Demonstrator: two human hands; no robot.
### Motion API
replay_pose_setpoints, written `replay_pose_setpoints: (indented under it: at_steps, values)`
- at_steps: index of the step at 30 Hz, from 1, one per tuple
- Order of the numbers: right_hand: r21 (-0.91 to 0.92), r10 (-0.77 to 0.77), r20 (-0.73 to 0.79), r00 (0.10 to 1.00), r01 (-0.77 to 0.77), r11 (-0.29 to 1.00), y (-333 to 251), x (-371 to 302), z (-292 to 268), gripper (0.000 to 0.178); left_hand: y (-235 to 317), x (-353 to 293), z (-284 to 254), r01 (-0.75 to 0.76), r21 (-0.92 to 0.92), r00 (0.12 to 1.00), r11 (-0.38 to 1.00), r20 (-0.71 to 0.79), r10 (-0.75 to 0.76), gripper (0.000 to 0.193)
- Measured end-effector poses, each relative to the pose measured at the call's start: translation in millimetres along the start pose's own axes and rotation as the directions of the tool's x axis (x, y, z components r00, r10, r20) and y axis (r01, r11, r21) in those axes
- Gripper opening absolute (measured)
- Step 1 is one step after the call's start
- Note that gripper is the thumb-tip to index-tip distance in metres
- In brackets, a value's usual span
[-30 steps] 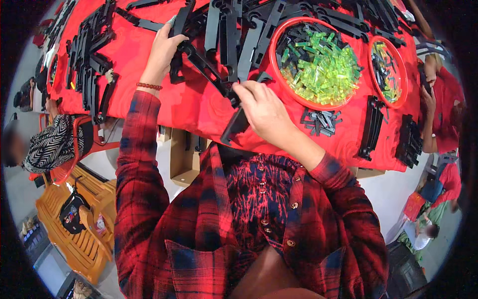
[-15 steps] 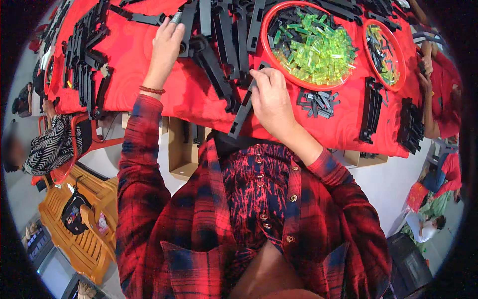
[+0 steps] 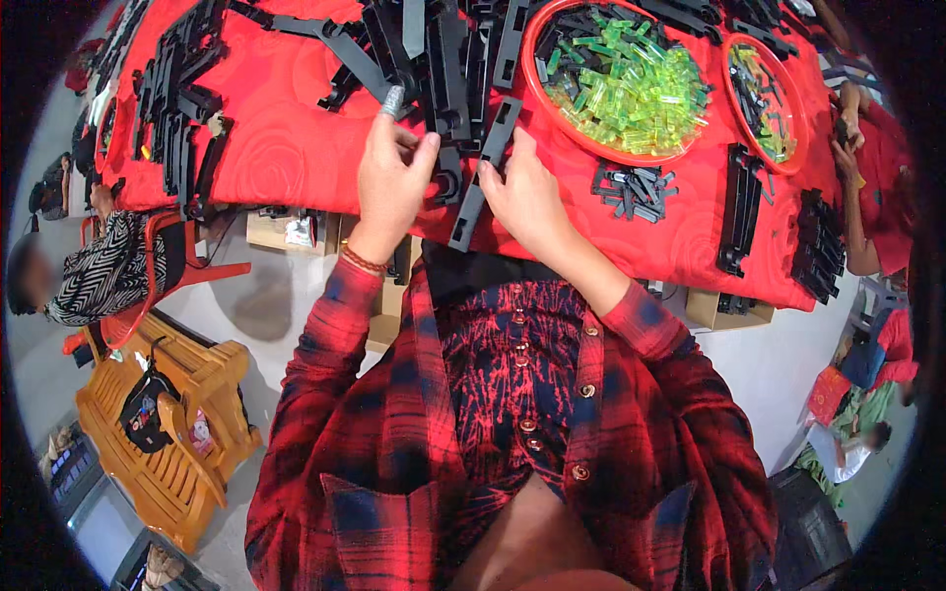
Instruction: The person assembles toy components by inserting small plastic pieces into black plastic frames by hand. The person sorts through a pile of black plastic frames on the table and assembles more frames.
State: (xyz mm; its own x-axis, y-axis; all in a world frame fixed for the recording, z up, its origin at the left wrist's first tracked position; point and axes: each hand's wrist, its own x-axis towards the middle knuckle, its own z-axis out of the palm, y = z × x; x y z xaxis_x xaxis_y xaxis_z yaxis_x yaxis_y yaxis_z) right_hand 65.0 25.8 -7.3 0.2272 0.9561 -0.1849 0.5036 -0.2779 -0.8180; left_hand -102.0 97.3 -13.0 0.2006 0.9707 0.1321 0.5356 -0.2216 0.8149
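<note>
A long black plastic strip with slots (image 3: 475, 202) stands slantwise near the table's front edge. My right hand (image 3: 530, 197) has its thumb and fingers on the strip's right side, gripping it. Left of the strip is my left hand (image 3: 386, 187), thumb and index finger spread apart, with nothing visible between them. A silvery wrap covers its index fingertip. Just beyond both hands lies a heap of long black plastic parts (image 3: 448, 79), and my left hand partly hides its nearest pieces.
A red basin (image 3: 535, 74) of yellow-green clear pieces and black bits stands right of the heap. Small black pieces (image 3: 631, 192) lie before it. Further right is a smaller red basin (image 3: 800, 128). More black parts (image 3: 177, 108) lie left on the red cloth (image 3: 286, 158). Other people sit on both sides.
My left hand has come back from the far parts and moved right, toward the strip. The right hand keeps hold of the strip, its grip slightly shifted.
</note>
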Motion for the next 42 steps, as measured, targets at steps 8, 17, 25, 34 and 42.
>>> replay_pose_setpoints:
  at_steps: [8, 17, 25, 34, 42]
  values:
    - [0.163, -0.040, -0.059, 0.997, 0.049, 0.985, -11.9, 35.0, 40.1, 0.042, -31.0, 11.8, -4.3, -0.098, 0.155, 0.986, 0.983, -0.115, 0.117, 0.038]
    - [0.270, -0.003, 0.116, 0.993, -0.029, 0.962, 18.1, 29.3, 19.8, 0.043, -18.1, -0.1, -15.0, -0.212, 0.275, 0.952, 0.938, -0.157, 0.261, 0.009]
    - [0.323, -0.184, 0.072, 0.980, 0.152, 0.934, 30.9, -46.7, -40.4, 0.028, 45.7, -25.3, -17.3, -0.387, 0.088, 0.897, 0.918, -0.197, 0.397, 0.012]
    - [0.140, -0.345, -0.465, 0.815, 0.453, 0.881, -57.4, -104.5, -201.1, 0.041, 126.3, -5.5, -105.5, -0.688, -0.379, 0.708, 0.619, -0.540, 0.456, 0.036]
    - [0.395, -0.588, -0.450, 0.672, 0.740, 0.544, -81.1, -105.5, -175.8, 0.023, 201.7, -66.1, -135.5, -0.485, -0.665, 0.796, 0.568, -0.068, 0.601, 0.023]
